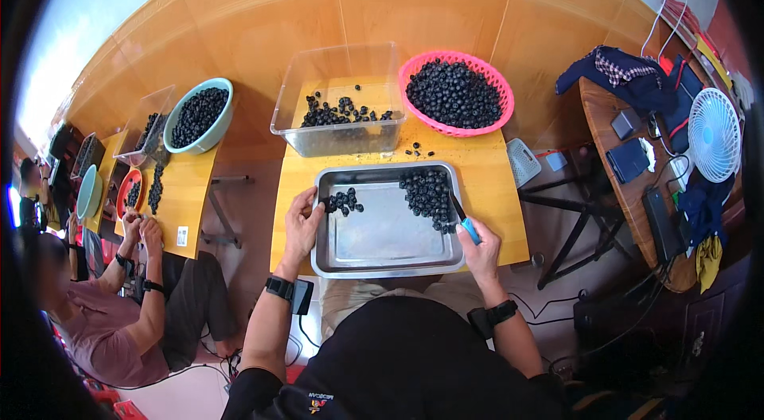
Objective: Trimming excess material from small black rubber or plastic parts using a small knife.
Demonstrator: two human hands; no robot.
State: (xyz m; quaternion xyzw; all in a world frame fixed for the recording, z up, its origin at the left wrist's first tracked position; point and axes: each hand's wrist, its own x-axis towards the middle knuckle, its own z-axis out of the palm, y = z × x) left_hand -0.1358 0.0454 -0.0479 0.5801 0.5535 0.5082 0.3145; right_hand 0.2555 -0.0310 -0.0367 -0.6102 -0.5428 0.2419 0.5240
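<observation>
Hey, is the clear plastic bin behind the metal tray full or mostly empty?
Mostly empty. The clear bin holds only a thin scatter of dark berries on its floor; its walls rise bare above them.

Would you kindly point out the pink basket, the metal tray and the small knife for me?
pink basket (500, 119), head view, right rim.
metal tray (382, 233), head view, bare floor.
small knife (470, 231), head view, blue handle in right hand.

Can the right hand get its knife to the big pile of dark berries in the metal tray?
Probably yes. The right hand holds a blue-handled knife whose blade already lies at the edge of the big berry pile in the metal tray, with nothing between them.
</observation>
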